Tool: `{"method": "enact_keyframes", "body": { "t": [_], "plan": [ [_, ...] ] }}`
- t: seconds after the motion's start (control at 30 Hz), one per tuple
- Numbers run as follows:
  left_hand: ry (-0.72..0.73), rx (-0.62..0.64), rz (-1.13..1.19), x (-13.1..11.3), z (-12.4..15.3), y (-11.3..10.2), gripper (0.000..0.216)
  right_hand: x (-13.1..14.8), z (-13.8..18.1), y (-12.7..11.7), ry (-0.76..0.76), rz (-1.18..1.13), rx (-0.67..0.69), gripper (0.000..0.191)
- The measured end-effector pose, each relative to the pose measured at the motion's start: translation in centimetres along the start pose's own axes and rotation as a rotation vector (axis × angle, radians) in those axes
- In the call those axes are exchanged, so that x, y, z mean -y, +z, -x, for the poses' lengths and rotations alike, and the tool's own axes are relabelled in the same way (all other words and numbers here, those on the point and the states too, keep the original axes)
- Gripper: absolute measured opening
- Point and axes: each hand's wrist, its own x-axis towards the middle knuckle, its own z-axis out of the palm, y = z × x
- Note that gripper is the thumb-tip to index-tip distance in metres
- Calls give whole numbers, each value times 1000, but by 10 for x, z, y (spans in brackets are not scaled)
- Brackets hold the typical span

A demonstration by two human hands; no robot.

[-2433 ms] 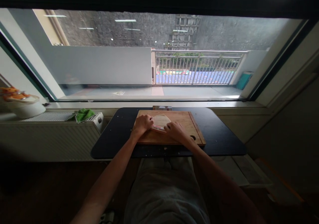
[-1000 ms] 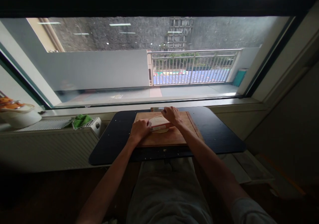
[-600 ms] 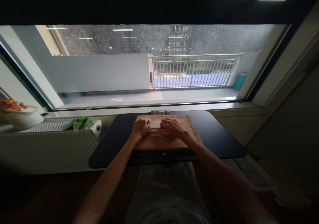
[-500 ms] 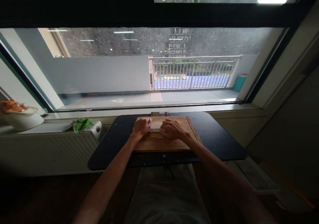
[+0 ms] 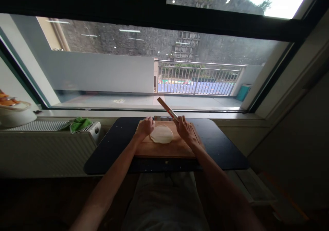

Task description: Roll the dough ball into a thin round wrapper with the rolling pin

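Observation:
A thin, roughly round sheet of dough lies flat on the wooden board. In my right hand, closed round one end, a rolling pin with reddish marks slants up and to the left, raised off the dough. My left hand is curled closed at the dough's upper left edge. Its fingertips face away, so whether anything is pinched in them is hidden.
Under the board stands a dark table with small crumbs on it. A white radiator at the left carries a green cloth. A white pot-like container is at the far left. The window sill runs behind the table.
Both hands were on the rolling pin over the dough. Now my right hand alone holds it, lifted and tilted, and my left hand has come off it. More of the dough shows.

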Motion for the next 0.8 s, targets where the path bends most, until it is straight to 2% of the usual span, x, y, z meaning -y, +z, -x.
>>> {"method": "enact_keyframes", "body": {
  "t": [0.1, 0.23, 0.37, 0.5, 0.63, 0.8],
  "plan": [
    [59, 168, -9, -9, -2, -2, 34, 17, -9, 11, 73, -71, -55, 35],
    [-7, 287, 53, -13, -10, -2, 40, 23, -7, 20, 106, -135, -76, 32],
    [-33, 383, 176, -6, -19, 3, 38, 19, -2, 21, 113, -183, -75, 31],
    [-2, 364, 397, 3, -21, 6, 38, 18, -1, 18, 146, -235, -96, 31],
    [137, 370, 620, 9, -16, 8, 54, 21, 0, 13, 165, -273, -113, 31],
    [258, 241, 759, 9, -5, 14, 60, 22, 2, 9, 180, -307, -130, 28]
  ]
}}
